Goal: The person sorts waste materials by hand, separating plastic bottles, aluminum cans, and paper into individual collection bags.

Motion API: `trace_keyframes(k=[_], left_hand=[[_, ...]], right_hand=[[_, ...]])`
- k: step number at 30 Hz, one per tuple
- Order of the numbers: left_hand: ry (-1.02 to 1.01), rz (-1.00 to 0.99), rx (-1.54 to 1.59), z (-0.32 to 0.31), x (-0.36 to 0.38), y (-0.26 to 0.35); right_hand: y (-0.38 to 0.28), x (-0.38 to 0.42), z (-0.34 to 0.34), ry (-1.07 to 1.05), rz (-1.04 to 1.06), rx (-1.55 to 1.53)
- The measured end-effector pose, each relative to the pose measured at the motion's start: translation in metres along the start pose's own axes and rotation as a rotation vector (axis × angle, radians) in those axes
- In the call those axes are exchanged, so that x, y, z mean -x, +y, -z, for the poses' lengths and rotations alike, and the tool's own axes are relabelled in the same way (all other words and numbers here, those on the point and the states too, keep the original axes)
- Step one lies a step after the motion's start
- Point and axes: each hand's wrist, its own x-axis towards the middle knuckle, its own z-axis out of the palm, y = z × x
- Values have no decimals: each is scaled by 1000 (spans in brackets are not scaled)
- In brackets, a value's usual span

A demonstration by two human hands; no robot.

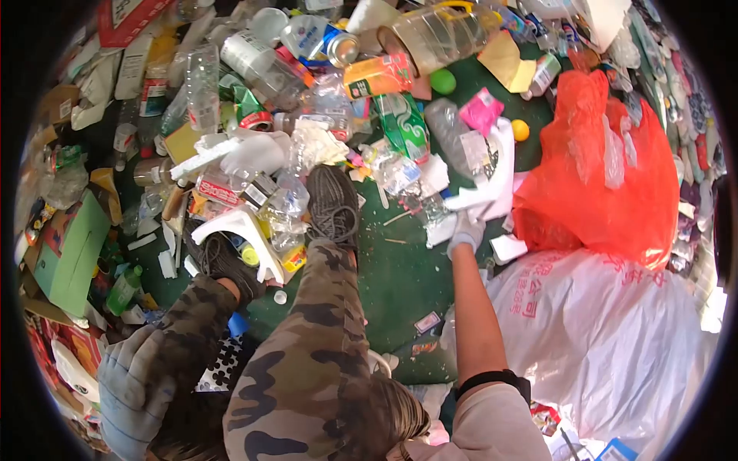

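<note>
My right hand (466, 230), in a pale glove, reaches to the lower end of a curved white foam piece (500, 165); its fingertips are partly hidden there, so its grip is unclear. Beside it lie a white foam block (507, 248) and a clear plastic container (452, 138). A pink packet (482, 111) touches the top of the curved foam. My left hand (137, 380), in a grey-blue glove, rests over my camouflage-clad left leg, fingers bent, with nothing visible in it. Another arched white foam piece (244, 234) lies beside my shoes.
Mixed bottles, cans and wrappers cover the green floor (396, 307) ahead. A red plastic bag (596, 177) stands at the right, above a large white sack (600, 338). A green box (73, 253) is at the left. A yellow ball (520, 131) lies near the red bag.
</note>
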Motion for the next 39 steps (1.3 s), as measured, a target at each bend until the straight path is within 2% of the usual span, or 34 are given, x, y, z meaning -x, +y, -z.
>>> trace_keyframes(k=[3,5,6,7,8,9,10,11,12,14,16,17,18,19,20,22,24,25,27,28,30,31,32,34,37,39], left_hand=[[-4,10,-44,1,-1,3],[8,-9,-62,2,-1,6],[11,-41,-74,3,-1,7],[25,-44,-65,3,-1,8],[30,-17,-71,4,-2,10],[31,-28,-77,5,-3,11],[29,-39,-80,5,-2,11],[63,-39,-76,3,-1,10],[68,-18,-77,5,1,10],[47,-54,-79,7,5,10],[82,-83,-86,8,11,11],[126,-102,-77,8,13,11],[177,-117,-68,8,17,13],[169,-103,-43,13,21,17],[197,-97,-42,15,25,20],[186,-150,32,14,35,21],[237,-188,38,8,43,23],[251,-213,27,4,46,24],[300,-285,-7,-2,49,30],[344,-319,-32,-4,50,36],[581,-442,7,-11,48,51],[735,-517,-10,-12,48,63],[789,-617,-45,-12,49,75],[874,-770,-125,-28,55,99],[1034,-911,-231,-52,61,118],[1112,-909,-263,-66,72,122]], right_hand=[[-53,12,-56,67,92,39],[-94,16,-81,68,10,-112],[-114,14,-92,-13,117,-355],[-125,3,-107,-57,337,-356],[-140,-10,-120,-83,347,-379],[-162,-16,-123,-147,533,-542],[-208,27,-86,-328,332,-431],[-222,26,-89,-356,531,-506],[-236,37,-80,-405,633,-483],[-245,41,-78,-351,701,-546],[-237,58,-47,-383,784,-448],[-225,85,-32,-398,644,-522],[-215,112,-12,-480,390,-507],[-187,105,-11,-688,198,-662],[-148,112,-10,-692,146,-598],[-89,139,10,-839,-89,-428],[-17,145,26,-877,-322,-355],[5,156,40,-858,-322,-364],[38,181,67,-882,-47,-315],[40,192,84,-879,-34,-317],[23,223,121,-968,310,-300],[9,234,138,-1076,238,-348],[-8,248,155,-1090,269,-350],[-42,284,194,-1218,601,-302],[-80,329,242,-1181,1001,-144],[-91,360,277,-1128,1074,-109]])
